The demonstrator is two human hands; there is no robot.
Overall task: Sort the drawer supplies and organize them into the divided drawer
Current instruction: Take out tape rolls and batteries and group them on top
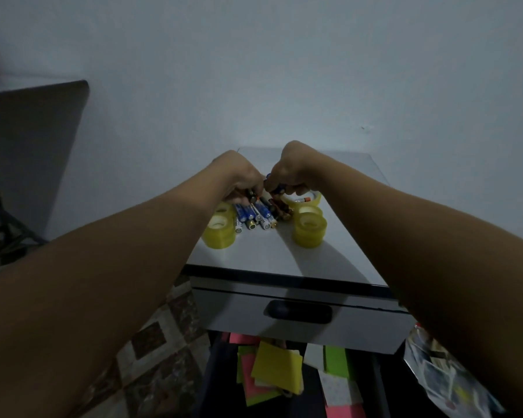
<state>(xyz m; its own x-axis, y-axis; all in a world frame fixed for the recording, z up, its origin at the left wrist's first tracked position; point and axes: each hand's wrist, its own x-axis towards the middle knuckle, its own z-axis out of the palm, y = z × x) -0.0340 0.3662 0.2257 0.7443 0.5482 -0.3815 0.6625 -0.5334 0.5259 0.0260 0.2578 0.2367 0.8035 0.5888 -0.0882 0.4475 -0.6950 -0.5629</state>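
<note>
A pale wall point(284, 70) is seen behind a small grey counter point(269, 254) in a dim room. A pile of batteries point(254, 214) is laid near the back of the counter. Yellow tape rolls are stacked on each side of the pile, some on the left point(219, 230) and some on the right point(310, 229).

Both hands are held close together over the far end of the pile. A blue battery point(277, 186) is gripped in the curled fingers of the right hand point(290, 170). The fingers of the left hand point(239, 176) are bent down onto the batteries, but it cannot be told if one is pinched or only touched.

The drawer point(360, 324) under the counter top is shut, and its dark handle point(298, 311) is not touched. Lower down, bright sticky notes point(277, 369) are seen in a messy heap.

The sorting looks to be near its start, as nothing can be seen put away yet.

The batteries are likely hard, smooth and round, so they can be rolled away by a small bump. They are best taken around the middle, a few at a time, side by side. The tape rolls are likely light and stiff, and can be lifted by the outer ring or through the hole. The drawer will need to be pulled open by its handle first.
</note>
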